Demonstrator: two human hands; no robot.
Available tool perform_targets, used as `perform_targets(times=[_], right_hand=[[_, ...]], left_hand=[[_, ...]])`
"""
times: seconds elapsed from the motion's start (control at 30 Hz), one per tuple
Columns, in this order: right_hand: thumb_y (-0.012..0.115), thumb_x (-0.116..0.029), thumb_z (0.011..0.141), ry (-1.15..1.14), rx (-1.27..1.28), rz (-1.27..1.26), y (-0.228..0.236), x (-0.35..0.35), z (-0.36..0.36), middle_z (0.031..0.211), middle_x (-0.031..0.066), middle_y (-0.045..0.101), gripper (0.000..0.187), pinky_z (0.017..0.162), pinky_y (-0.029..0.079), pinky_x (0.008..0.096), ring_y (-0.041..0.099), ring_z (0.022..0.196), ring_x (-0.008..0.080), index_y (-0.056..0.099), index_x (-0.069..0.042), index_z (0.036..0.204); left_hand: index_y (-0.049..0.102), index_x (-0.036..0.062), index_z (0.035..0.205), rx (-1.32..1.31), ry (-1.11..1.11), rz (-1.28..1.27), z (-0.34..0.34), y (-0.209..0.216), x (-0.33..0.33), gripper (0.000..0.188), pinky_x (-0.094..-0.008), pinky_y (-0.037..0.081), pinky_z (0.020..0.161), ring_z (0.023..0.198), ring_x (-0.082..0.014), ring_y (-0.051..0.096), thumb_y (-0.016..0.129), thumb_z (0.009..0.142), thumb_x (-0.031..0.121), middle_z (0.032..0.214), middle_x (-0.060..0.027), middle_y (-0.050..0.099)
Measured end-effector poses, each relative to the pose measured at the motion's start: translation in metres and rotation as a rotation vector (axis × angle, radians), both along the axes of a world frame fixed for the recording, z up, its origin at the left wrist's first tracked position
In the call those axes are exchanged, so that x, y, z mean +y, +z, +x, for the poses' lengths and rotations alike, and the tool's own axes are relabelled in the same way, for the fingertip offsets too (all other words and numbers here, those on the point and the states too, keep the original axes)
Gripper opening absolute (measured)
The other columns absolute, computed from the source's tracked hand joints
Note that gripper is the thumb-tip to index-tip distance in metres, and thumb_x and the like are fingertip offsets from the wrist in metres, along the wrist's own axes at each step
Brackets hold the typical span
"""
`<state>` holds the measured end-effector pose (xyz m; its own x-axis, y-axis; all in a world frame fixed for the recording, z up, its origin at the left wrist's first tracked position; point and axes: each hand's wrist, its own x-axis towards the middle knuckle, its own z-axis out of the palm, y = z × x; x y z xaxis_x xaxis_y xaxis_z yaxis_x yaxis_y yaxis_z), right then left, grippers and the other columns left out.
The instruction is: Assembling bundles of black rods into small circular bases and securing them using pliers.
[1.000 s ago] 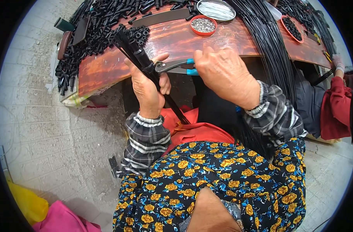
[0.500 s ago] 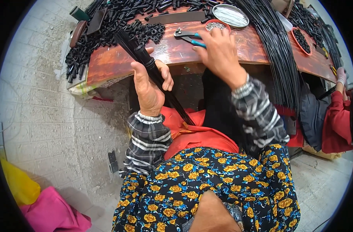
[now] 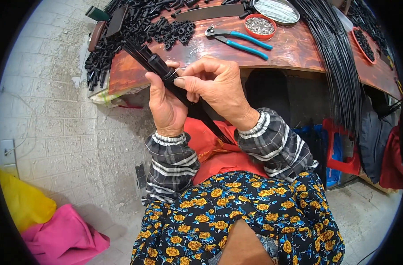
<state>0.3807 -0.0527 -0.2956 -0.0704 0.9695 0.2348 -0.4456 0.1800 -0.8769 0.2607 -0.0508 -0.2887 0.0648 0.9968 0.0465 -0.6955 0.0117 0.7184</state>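
Observation:
My left hand [image 3: 166, 112] supports a black umbrella frame [image 3: 156, 62], a slanting bundle of thin ribs with a ringed collar, whose lower end rests on the red cloth on my lap. The left thumb stands up beside the collar, with the fingers curled behind the bundle. At the collar, thumb and forefinger of my right hand [image 3: 223, 88] are pinched together on a fine pale wire [image 3: 178, 70]; only a short bit of it shows. Blue-handled pliers [image 3: 250, 42] lie on the table beyond the right hand.
On the reddish wooden table [image 3: 294, 51] are a red bowl [image 3: 259, 37] of small metal bits, a dish of pale wires, black notched rings [image 3: 180, 34] and heaped black tubes. Long black ribs [image 3: 331, 57] overhang the edge. A red stool [image 3: 352, 165] and another person's red sleeve [image 3: 392, 154] are at right.
My right hand has moved left from beside the red bowl to the umbrella frame's collar, where it now pinches a wire. The left hand keeps its hold. The view has shifted slightly.

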Motion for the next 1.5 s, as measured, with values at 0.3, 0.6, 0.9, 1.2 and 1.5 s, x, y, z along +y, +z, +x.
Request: perform_targets(times=[0.3, 0.6, 0.9, 1.2, 1.5], right_hand=[[0.075, -0.005, 0.079, 0.100, 0.118, -0.114, 0.003, 0.004, 0.008, 0.063, 0.0011, 0.059, 0.016, 0.047, 0.045, 0.0196, 0.057, 0.053, 0.0068, 0.062, 0.001, 0.086], [0.073, 0.001, 0.077, -0.103, 0.013, 0.042, -0.007, 0.004, 0.001, 0.068, 0.0007, 0.059, 0.014, 0.047, 0.046, 0.0187, 0.057, 0.055, 0.0052, 0.066, 0.002, 0.088], [0.074, 0.003, 0.074, -0.152, -0.022, 0.064, -0.004, 0.004, 0.001, 0.072, 0.0005, 0.058, 0.010, 0.047, 0.046, 0.0192, 0.057, 0.057, 0.0055, 0.068, 0.003, 0.082], [0.074, 0.001, 0.075, -0.106, 0.020, 0.023, 0.000, -0.002, 0.003, 0.067, 0.0028, 0.061, 0.011, 0.047, 0.046, 0.0199, 0.058, 0.055, 0.0064, 0.066, 0.003, 0.082], [0.075, -0.004, 0.076, 0.332, 0.045, -0.059, 0.005, 0.024, 0.037, 0.068, 0.0019, 0.062, 0.012, 0.050, 0.045, 0.0210, 0.056, 0.054, 0.0078, 0.065, 0.001, 0.080]], left_hand=[[0.056, 0.0028, 0.110, -0.018, -0.121, 0.030, -0.003, -0.008, 0.006, 0.057, -0.0302, 0.041, 0.053, 0.059, -0.0177, 0.051, 0.037, 0.097, 0.055, 0.076, -0.0064, 0.056], [0.057, 0.0003, 0.115, -0.029, -0.136, 0.032, -0.001, -0.014, 0.011, 0.063, -0.0273, 0.039, 0.046, 0.055, -0.0166, 0.050, 0.038, 0.096, 0.057, 0.084, -0.0125, 0.064], [0.055, -0.0025, 0.117, 0.004, -0.063, 0.015, 0.001, -0.016, 0.011, 0.067, -0.0251, 0.039, 0.045, 0.058, -0.0178, 0.054, 0.040, 0.094, 0.059, 0.091, -0.0157, 0.064], [0.054, -0.0012, 0.113, -0.006, -0.116, 0.052, 0.004, -0.010, 0.006, 0.064, -0.0263, 0.041, 0.047, 0.057, -0.0187, 0.054, 0.042, 0.094, 0.059, 0.083, -0.0129, 0.061], [0.055, 0.0013, 0.105, 0.165, -0.044, 0.097, 0.009, 0.004, -0.004, 0.050, -0.0324, 0.049, 0.060, 0.067, -0.0206, 0.058, 0.043, 0.097, 0.050, 0.085, -0.0100, 0.061]])
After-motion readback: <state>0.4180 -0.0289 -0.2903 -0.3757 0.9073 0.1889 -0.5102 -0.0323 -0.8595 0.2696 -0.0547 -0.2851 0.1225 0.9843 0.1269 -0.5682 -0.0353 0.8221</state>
